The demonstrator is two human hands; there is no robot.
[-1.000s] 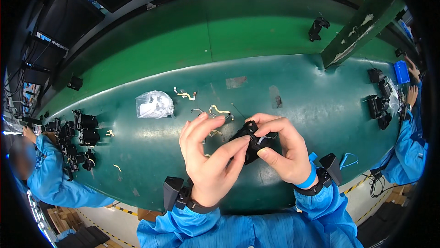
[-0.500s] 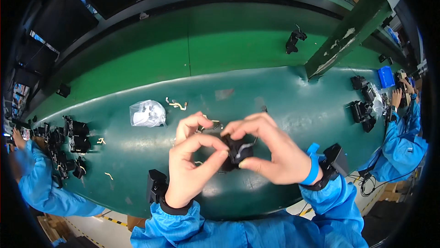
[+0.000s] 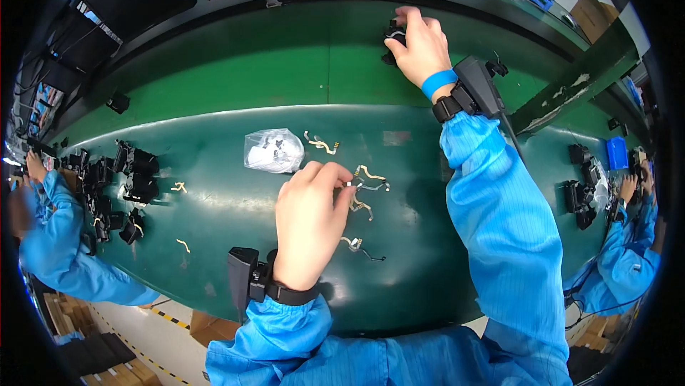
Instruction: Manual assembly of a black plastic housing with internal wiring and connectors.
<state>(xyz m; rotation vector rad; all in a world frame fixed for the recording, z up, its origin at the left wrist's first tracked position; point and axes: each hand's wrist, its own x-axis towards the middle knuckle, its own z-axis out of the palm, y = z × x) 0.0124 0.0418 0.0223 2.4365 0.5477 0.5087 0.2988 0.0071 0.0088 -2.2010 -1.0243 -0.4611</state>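
Note:
My right hand (image 3: 422,47) reaches far out over the raised green ledge, its fingers and thumb around a black plastic part (image 3: 390,35) with a grey cable on it. The palm side is hidden. My left hand (image 3: 308,207) is low over the table's middle. Its thumb and index finger pinch the white end of a thin grey flex cable (image 3: 369,187). Beside those fingertips lie a yellowish flex cable (image 3: 368,173) and another (image 3: 362,207). Closer to me is a dark cable with a white connector (image 3: 354,243).
A clear plastic bag with white contents (image 3: 274,150) lies beside a loose flex cable (image 3: 322,143). Black assemblies (image 3: 139,172) cluster at left, more (image 3: 579,197) at right. A green post (image 3: 571,93) rises right of my arm. Co-workers' sleeves (image 3: 61,236) show at both sides.
My right hand has carried the black part from the table's middle to the far ledge. My left hand has left that part and moved onto the cables. The whole view has shifted.

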